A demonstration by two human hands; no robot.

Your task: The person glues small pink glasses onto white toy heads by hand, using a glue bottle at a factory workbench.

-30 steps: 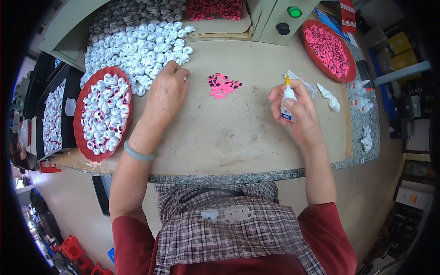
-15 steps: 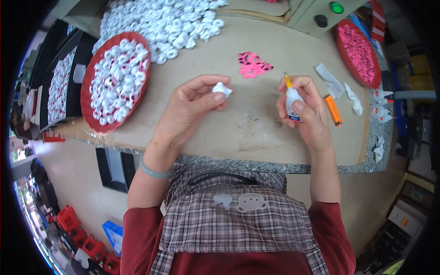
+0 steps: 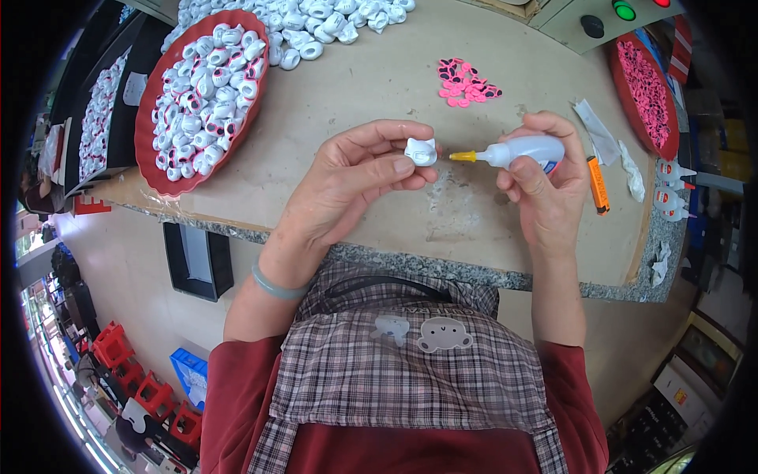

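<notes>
Between thumb and fingers, my left hand (image 3: 359, 170) pinches a small white cat-shaped piece (image 3: 421, 152) with a recess in its face. My right hand (image 3: 545, 186) is wrapped round a white glue bottle (image 3: 527, 151), tipped on its side. The bottle's yellow nozzle (image 3: 463, 156) points left at the white piece, a short gap away from it. Beyond both hands, a loose cluster of small pink and black flat pieces (image 3: 466, 83) lies on the table.
A red scalloped tray (image 3: 144, 142) of white pieces stands left, near a large white pile (image 3: 316, 24). At right are an orange box cutter (image 3: 598, 186), crumpled tissue (image 3: 632, 171), spare glue bottles (image 3: 671, 201) and a red tray (image 3: 669, 146) of pink pieces. The granite table edge (image 3: 442, 265) runs before me.
The glue bottle has tipped from nozzle up to lying sideways, nozzle toward the left. My left hand has turned the white piece so its recess shows. The whole view has shifted slightly.
</notes>
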